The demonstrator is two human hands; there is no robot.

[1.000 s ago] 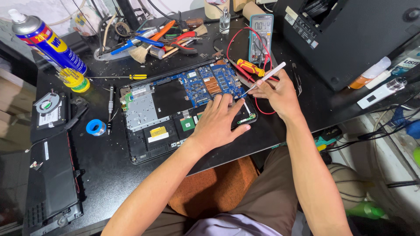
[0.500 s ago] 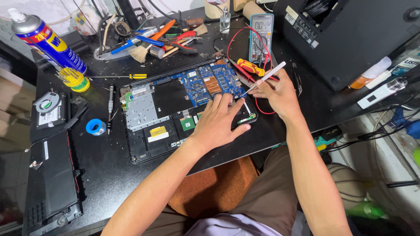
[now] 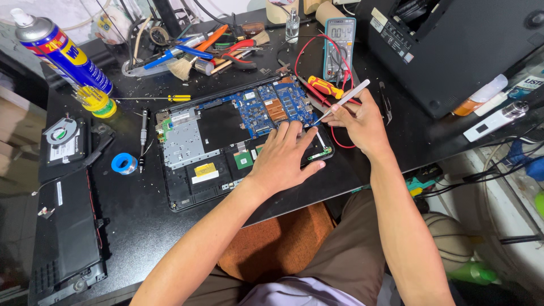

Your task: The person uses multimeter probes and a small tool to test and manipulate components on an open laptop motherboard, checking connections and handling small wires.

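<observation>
An opened laptop base (image 3: 192, 170) lies on the black bench, its blue circuit board (image 3: 266, 107) exposed at the upper right. My left hand (image 3: 286, 156) rests flat on the laptop's lower right part, fingers spread toward the board. My right hand (image 3: 357, 122) pinches white tweezers (image 3: 343, 102), whose tip touches the right edge of the blue board, just above my left fingertips. Both hands sit close together, almost touching.
A multimeter (image 3: 339, 45) with red leads lies behind the laptop, next to a red-yellow screwdriver (image 3: 324, 86). A spray can (image 3: 59, 54), cooling fan (image 3: 61, 136), blue solder roll (image 3: 123, 163) and laptop battery (image 3: 62, 226) are at left. Pliers and brushes (image 3: 192, 54) clutter the back; a black machine (image 3: 453, 45) stands right.
</observation>
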